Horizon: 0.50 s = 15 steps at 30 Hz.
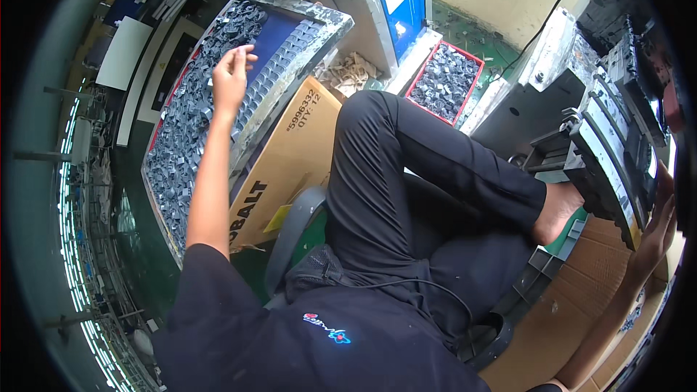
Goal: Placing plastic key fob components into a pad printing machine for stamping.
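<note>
My left hand [231, 80] is over a sloping tray [174, 174] heaped with small grey plastic parts, beside a blue strip lined with similar pieces. Its fingers are curled and pinched together; whatever they may hold is too small to make out. At the far right, my right hand [657, 221] rests with extended fingers against the edge of a black and metal machine fixture [606, 174]. My bare foot [555, 207] is raised beside that fixture, with my bent knee between the tray and the machine.
A cardboard box [290, 145] leans beside the tray. Behind my knee are a red-rimmed bin [445, 80] of grey parts and a grey metal cabinet [403, 14] with a blue panel. A black cable [544, 18] hangs near the wall. A chair arm [298, 221] is beside me.
</note>
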{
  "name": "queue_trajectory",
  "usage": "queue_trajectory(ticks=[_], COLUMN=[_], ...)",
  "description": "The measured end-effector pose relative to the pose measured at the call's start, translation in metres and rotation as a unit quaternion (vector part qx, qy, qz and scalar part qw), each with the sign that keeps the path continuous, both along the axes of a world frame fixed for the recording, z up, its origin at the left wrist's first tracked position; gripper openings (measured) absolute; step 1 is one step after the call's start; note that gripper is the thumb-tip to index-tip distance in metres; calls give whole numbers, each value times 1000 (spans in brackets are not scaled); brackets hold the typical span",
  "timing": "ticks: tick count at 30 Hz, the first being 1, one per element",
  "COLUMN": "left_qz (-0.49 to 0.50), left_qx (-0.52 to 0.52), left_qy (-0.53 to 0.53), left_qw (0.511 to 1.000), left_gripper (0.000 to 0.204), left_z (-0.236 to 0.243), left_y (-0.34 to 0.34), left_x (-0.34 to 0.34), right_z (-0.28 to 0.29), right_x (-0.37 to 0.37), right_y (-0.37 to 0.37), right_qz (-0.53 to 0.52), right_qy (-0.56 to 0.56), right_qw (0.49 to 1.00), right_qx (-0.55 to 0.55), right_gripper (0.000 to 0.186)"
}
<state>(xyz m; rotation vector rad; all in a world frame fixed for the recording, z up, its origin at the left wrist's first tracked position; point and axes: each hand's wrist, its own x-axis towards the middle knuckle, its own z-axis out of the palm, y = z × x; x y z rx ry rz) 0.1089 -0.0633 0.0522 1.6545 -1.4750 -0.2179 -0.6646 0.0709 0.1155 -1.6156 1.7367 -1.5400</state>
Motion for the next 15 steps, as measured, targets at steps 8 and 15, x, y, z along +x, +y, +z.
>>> queue_trajectory(ticks=[8, 15], left_qz=[-50, -88], left_qx=[187, 172], left_qy=[-230, -286], left_qw=[954, 939], left_gripper=[25, 24], left_z=[-13, -14], left_y=[-13, -8], left_x=[90, 100], right_z=[8, 7], right_x=[11, 10], right_y=[-3, -6], right_qz=[24, 15], right_qy=[85, 40], right_qw=[996, 999], right_qx=[-3, -15], right_gripper=[50, 52])
